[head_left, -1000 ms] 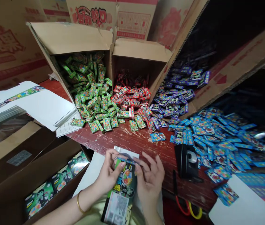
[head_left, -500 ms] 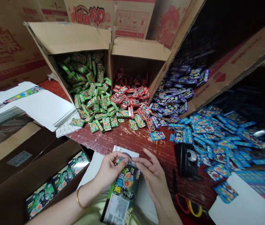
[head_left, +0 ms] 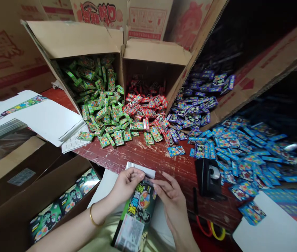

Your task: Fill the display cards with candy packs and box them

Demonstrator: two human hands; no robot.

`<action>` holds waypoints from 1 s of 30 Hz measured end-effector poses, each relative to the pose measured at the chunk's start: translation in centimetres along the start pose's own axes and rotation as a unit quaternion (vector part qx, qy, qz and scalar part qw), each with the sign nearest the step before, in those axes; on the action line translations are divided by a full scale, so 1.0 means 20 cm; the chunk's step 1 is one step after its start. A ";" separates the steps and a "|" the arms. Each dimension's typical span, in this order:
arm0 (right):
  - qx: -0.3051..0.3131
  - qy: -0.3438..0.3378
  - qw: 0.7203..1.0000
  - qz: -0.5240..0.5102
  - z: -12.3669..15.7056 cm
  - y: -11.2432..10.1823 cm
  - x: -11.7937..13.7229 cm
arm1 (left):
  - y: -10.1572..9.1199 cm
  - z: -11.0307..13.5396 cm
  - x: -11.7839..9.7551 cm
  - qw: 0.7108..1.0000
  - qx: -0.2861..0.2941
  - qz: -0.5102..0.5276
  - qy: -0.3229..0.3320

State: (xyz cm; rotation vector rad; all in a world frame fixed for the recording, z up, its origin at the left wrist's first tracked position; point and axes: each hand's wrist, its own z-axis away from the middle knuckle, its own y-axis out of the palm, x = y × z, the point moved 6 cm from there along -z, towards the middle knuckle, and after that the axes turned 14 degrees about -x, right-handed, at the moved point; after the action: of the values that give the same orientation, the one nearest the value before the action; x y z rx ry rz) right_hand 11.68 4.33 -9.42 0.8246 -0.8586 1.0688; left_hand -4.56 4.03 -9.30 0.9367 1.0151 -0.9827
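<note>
Head camera, looking down: my left hand [head_left: 125, 184] is closed on the top of a black and green pouch [head_left: 137, 214], thumb and fingers pinched together on its upper left corner. My right hand [head_left: 171, 200] lies at the pouch's upper right edge, fingers straight and close together, their tips touching it. I cannot tell whether that hand grips the pouch or only rests against it. The pouch sits low and in the middle, just in front of me at the near edge of the red table [head_left: 148, 158]. It tilts a little, and its pale top strip [head_left: 141, 169] pokes out above my fingers. A gold bangle [head_left: 94, 219] circles my left wrist.

Across the table lie heaps of small packets: green ones [head_left: 103, 109] and red ones [head_left: 148, 111] spilling from open cardboard boxes, then purple ones [head_left: 195, 105], then blue ones [head_left: 242, 150] on the right. A black tape dispenser [head_left: 208, 176] stands just right of my right hand, near the blue heap. Below it, red and yellow scissor handles [head_left: 211, 231] show. To my left, a brown box [head_left: 59, 210] holds more pouches of the same kind, and flat white cards [head_left: 46, 119] lie beyond it.
</note>
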 end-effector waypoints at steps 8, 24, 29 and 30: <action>-0.019 0.170 0.979 -0.113 -0.05 -0.02 -0.06 | 0.04 0.07 -0.05 0.999 0.023 0.024 0.013; 0.006 0.047 0.998 -0.039 -0.05 -0.04 -0.02 | 0.05 0.03 -0.07 0.996 0.076 -0.047 0.009; 0.020 -0.008 1.000 -0.020 -0.06 -0.02 0.00 | 0.05 0.05 -0.02 0.997 0.061 -0.010 0.056; 0.026 0.009 0.999 -0.028 -0.06 -0.01 -0.01 | 0.05 0.05 -0.01 0.997 0.059 -0.009 0.056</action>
State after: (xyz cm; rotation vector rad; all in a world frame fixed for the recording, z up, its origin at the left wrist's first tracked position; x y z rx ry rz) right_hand 12.11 5.33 -10.14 0.8768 -0.7908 1.0511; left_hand -3.37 3.37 -8.60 1.0922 1.0698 -1.0228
